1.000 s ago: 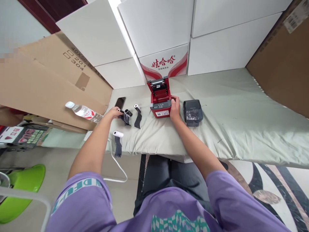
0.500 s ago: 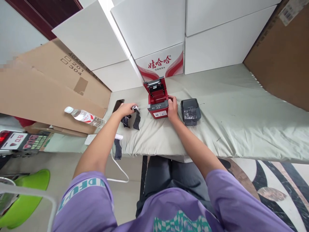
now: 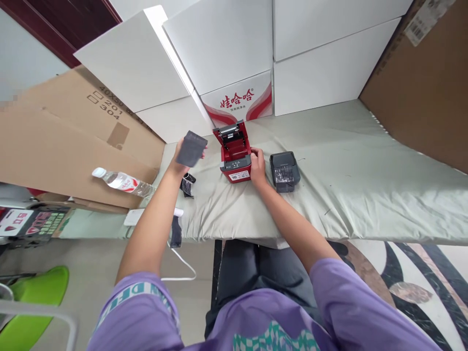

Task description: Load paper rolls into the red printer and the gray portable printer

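A small red receipt printer [image 3: 234,165] stands on the cloth-covered table with its lid tipped up and its bay exposed. My right hand [image 3: 258,168] is wrapped round its right side. To the left, my left hand [image 3: 179,157] is raised above the cloth, gripping a small paper roll [image 3: 192,148] whose dark, flat tail faces me and hides most of the fingers. Below that hand lies another small dark roll [image 3: 188,179] with a black strip. Right of my right hand sits a black printer [image 3: 285,168] with dark, shiny paper across its front.
A water bottle [image 3: 124,182] lies at the left against a cardboard sheet [image 3: 66,136]. Near the front edge are a white device [image 3: 132,217], a hanging dark strip [image 3: 176,231] and a white cable [image 3: 183,279]. White boxes [image 3: 219,44] line the back.
My left hand has lifted the paper roll off the cloth and turned it, so its dark tail now faces me. My right hand stays at the red printer.
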{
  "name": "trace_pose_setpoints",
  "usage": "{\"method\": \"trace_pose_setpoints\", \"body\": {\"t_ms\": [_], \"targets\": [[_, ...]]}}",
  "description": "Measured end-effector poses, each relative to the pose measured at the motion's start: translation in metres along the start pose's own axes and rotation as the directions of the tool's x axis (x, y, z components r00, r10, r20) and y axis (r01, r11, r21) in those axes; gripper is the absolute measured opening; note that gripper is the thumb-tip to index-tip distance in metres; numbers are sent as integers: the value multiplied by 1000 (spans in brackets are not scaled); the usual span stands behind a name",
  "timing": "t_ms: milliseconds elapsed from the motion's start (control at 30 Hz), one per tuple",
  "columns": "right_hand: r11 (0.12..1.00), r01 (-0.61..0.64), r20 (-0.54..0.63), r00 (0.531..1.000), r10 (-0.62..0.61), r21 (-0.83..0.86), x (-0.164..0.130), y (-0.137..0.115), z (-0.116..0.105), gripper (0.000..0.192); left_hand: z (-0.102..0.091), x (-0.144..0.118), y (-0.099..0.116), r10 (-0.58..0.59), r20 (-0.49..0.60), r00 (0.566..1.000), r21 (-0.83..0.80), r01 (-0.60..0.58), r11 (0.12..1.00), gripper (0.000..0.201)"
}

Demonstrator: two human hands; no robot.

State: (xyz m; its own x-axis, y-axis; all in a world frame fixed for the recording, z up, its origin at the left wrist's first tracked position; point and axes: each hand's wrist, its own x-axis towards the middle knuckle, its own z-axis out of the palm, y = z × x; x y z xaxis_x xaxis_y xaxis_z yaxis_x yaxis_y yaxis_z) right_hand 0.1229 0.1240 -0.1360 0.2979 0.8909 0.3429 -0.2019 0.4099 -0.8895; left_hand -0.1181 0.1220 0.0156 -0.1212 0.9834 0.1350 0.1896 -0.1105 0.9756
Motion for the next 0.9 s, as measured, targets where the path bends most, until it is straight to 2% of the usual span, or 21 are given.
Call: {"method": "trace_pose_setpoints", "body": {"t_ms": [100,233,400,467,500,567,667,800,900], "targets": [[1000,0,-5,1000,0,10,1,2,1,41,22,-8,14,-32,114,993,-88,43,995,38],[1000,-5,-4,1000,5,16,0,3,3,43,48,-14,27,124,136,983,-90,-112,990,39],[1000,3,-2,1000,-3,10,-1,3,3,41,70,-8,21,128,99,987,-10,-128,992,43],[1000,4,-5,1000,-4,1,-1,2,2,39,75,-7,18,170,132,977,25,-175,984,45],[1000,3,-5,1000,-3,-4,-1,2,2,38,77,-6,16,201,164,966,91,-218,972,44],[1000,-1,-1,1000,1,-13,-1,2,1,37,80,-4,11,252,240,937,296,-318,901,40],[1000,-11,8,1000,12,-21,-1,2,1,35,87,1,1,236,343,909,532,-395,749,29],[999,-13,12,1000,14,-32,-1,0,0,35,95,10,-11,153,432,889,614,-414,672,18],[999,-25,4,1000,25,-38,-1,-1,1,35,95,11,-12,110,458,882,693,-431,578,24]]}}
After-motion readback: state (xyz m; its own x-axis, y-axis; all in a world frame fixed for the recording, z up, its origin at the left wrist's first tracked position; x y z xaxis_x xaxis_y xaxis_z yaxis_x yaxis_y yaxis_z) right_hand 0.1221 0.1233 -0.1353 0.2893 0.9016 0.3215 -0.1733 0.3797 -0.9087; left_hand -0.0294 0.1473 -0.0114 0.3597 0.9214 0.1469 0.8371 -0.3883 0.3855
